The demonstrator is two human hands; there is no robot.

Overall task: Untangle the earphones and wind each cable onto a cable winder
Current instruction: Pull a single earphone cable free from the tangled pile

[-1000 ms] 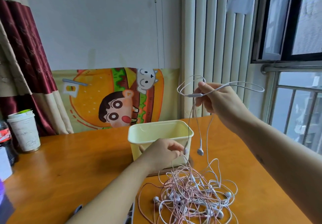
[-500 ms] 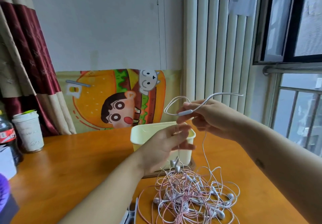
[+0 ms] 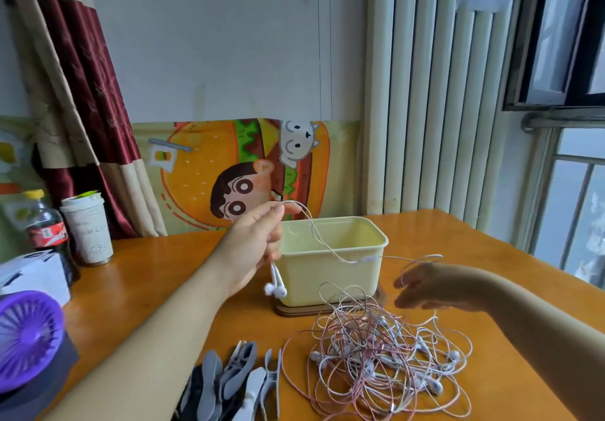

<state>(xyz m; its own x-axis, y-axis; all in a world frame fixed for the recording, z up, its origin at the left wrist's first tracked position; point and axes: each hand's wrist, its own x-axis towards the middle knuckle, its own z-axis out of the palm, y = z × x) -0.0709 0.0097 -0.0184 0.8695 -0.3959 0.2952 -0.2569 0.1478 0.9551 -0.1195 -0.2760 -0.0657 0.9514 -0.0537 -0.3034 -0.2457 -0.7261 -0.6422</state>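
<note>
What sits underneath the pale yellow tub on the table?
A brown board shows under the yellow tub, its edge sticking out along the front and right side. The tub covers the rest, so anything else beneath it cannot be seen.

No fully legible text in view. Bottle (image 3: pixel 49 234) at far left has a red label with white script, cola-style, but the letters are too blurred to read. Paper cup (image 3: pixel 88 231) just beside it has faint grey print on the wall and a small mark near the base, both illegible. White box (image 3: pixel 32 276) at the left edge has dark printed strokes on top, cropped and unreadable. Wall poster (image 3: pixel 229 172) is cartoon burger art with a small burger-icon flag, pictures only.
</note>
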